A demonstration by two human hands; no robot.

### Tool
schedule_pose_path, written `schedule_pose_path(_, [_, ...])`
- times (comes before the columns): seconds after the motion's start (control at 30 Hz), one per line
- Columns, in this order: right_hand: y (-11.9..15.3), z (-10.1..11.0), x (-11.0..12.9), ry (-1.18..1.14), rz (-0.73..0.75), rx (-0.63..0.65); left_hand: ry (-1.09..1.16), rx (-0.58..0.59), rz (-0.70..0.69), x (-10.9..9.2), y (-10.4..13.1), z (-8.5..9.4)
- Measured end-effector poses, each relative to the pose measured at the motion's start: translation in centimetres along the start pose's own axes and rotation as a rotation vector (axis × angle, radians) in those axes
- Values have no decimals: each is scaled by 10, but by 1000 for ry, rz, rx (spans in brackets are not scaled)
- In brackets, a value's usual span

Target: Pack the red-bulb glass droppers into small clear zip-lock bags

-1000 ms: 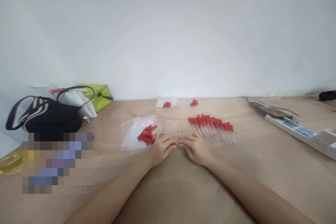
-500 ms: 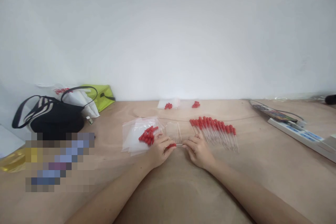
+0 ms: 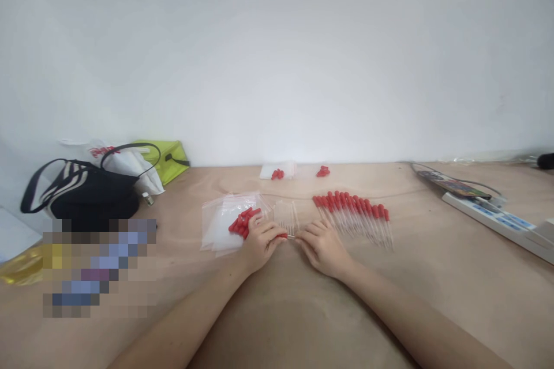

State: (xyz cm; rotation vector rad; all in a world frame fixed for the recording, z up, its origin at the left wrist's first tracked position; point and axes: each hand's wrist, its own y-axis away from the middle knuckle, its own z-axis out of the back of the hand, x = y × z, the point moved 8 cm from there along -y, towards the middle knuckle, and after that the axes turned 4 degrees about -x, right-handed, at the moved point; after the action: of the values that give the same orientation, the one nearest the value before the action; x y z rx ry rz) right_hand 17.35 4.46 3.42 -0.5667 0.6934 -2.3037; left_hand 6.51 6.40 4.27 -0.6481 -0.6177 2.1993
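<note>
A thin clear tube point(image 3: 291, 237) is between the hands, low over the wooden desk point(image 3: 277, 311). The left hand point(image 3: 261, 244) pinches a red rubbery bulb point(image 3: 283, 236) at one end; the right hand point(image 3: 322, 247) pinches the other. How fully they are joined cannot be told. Right of the tube, a slanted row of red-topped clear droppers point(image 3: 363, 207) looks finished. Just beyond it lie bare clear tubes point(image 3: 284, 213); to its left, loose red bulbs point(image 3: 242, 223) on clear plastic bags point(image 3: 214, 230) remain unfitted.

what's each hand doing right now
left hand: closed, pinching a red rubber bulb
right hand: closed, gripping a clear thin tube
</note>
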Motion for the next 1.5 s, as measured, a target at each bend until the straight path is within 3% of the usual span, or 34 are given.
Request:
schedule_pose_path(0.13, [1, 8, -7, 129, -51, -14, -140, -82, 59, 8, 1, 9])
schedule_pose_path(0.27, [2, 23, -49, 231, -383, -126, -291, -177, 213, 19, 3, 21])
schedule_pose_path(0.37, [0, 24, -77, 300, -587, -123, -343, -159, 284, 23, 5, 22])
schedule_pose_path(0.5, [-10, 12, -91, 358, -678, -23, -371, -118, 314, 24, 7, 20])
schedule_pose_path(0.77, [-16, 0, -88, 414, -634, 41, -373, -87, 337, 26, 8, 17])
schedule_pose_path(0.9, [-23, 0, -76, 374, -602, 43, -436, -107, 414, 36, 4, 28])
schedule_pose_path(1.07, [-34, -18, -63, 244, -683, 179, -495, -58, 544, 57, 2, 44])
schedule_pose_path(1.2, [-40, -28, -61, 240, -752, 252, -522, -13, 466, 52, 0, 44])
schedule_pose_path(1.5, [-44, -35, -57, 292, -751, 252, -552, 107, 264, 32, -3, 32])
